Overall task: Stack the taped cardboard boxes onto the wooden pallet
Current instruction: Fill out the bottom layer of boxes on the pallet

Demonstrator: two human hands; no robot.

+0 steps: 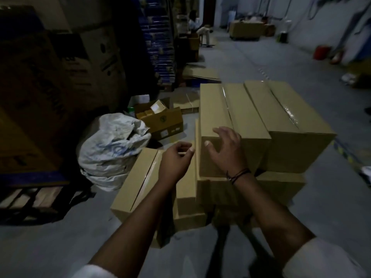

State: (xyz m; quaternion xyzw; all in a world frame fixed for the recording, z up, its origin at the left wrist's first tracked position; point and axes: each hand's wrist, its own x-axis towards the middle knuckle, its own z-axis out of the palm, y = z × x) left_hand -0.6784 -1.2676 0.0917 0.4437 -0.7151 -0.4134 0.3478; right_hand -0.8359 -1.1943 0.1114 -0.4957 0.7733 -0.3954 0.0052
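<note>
One taped box (239,109) under right hand (226,151)

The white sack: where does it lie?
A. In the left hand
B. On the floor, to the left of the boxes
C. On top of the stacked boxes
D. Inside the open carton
B: the white sack lies on the floor, left of the stacked boxes, and the left hand holds nothing.
</note>
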